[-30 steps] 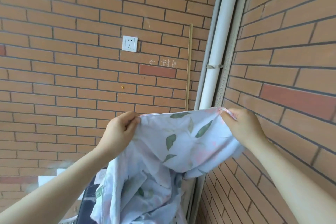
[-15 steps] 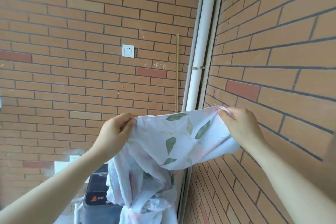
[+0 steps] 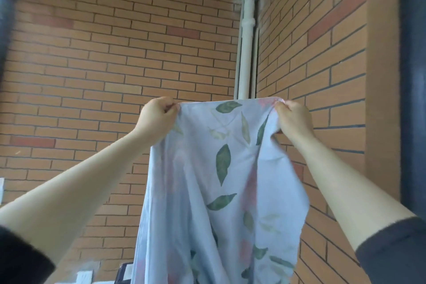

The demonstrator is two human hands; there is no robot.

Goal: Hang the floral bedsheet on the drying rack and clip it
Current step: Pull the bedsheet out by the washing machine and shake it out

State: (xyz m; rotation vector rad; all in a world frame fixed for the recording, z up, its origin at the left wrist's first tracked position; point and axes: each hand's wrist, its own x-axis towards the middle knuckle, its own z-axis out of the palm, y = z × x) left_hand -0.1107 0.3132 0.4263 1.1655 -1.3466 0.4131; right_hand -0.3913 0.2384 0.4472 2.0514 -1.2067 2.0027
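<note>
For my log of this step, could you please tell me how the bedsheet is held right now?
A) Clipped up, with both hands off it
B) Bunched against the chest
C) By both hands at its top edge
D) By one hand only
C: the left hand and the right hand each pinch the top edge of the bedsheet, which hangs down between them.

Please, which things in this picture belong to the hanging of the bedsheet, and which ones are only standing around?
For the job: sheet, held up by its top edge; left hand; right hand, both gripping that edge. No rack or clips in view.
Just there: brick wall; pipe in the corner; dark frame at right.
</note>
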